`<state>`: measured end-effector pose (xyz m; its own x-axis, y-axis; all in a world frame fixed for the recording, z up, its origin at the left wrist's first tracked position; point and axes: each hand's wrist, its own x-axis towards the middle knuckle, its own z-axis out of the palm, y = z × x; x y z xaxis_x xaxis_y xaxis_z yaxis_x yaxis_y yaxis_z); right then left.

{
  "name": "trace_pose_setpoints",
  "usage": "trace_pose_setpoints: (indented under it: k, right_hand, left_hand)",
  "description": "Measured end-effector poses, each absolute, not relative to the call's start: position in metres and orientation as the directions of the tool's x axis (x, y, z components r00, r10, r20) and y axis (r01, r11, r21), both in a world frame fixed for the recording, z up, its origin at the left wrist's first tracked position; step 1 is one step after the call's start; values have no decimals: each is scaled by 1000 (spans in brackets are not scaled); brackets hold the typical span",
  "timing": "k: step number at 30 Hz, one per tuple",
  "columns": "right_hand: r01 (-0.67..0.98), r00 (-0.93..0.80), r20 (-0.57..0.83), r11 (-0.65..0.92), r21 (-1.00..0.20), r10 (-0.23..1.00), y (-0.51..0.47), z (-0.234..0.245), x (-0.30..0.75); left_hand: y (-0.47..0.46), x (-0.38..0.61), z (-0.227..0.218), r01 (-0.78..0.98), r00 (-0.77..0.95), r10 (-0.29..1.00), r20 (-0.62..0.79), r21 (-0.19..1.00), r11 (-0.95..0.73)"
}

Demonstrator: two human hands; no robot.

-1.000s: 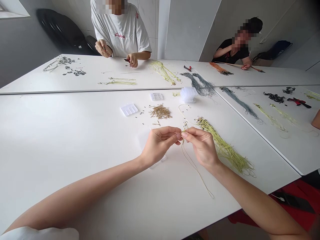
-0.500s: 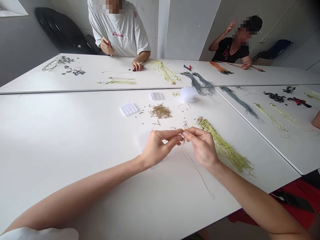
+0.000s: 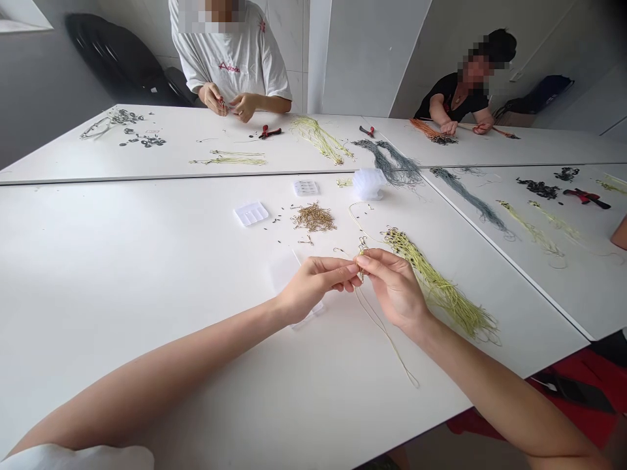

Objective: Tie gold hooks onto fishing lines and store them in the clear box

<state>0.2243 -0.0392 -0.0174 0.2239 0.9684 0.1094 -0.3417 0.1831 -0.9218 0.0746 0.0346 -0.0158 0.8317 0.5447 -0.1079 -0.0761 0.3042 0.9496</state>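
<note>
The person's left hand (image 3: 313,284) and right hand (image 3: 394,287) meet just above the middle of the white surface (image 3: 147,261), their fingers (image 3: 355,268) drawn narrow in a pinch on a thin yellow-green line (image 3: 379,329), which hangs down toward the near side. Exactly how each hand grips it is too small to tell. Just right of the right hand lies a bundle of yellow-green lines (image 3: 443,290), with black bits at its far end. A clear plastic piece (image 3: 304,287) sits partly under the left hand. Farther off lie a heap of small gold hooks (image 3: 314,219), a clear compartment tray (image 3: 251,213), a small clear box (image 3: 306,188), and a clear container (image 3: 368,184). Across the far table, a co-worker in a white T-shirt (image 3: 230,59) works with both hands beside red-handled pliers (image 3: 268,132).
</note>
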Motion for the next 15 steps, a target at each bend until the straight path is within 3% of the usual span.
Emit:
trace_pose_setpoints:
  k: [8, 15]
  right_hand:
    - [-378, 203, 85, 158, -912, 976, -39, -20, 223]
    - [-410, 204, 72, 152, -900, 976, -39, -19, 221]
  left_hand:
    - [32, 77, -15, -98, 840, 525, -137, 913, 396]
    - [30, 76, -19, -115, 823, 565, -59, 956, 268]
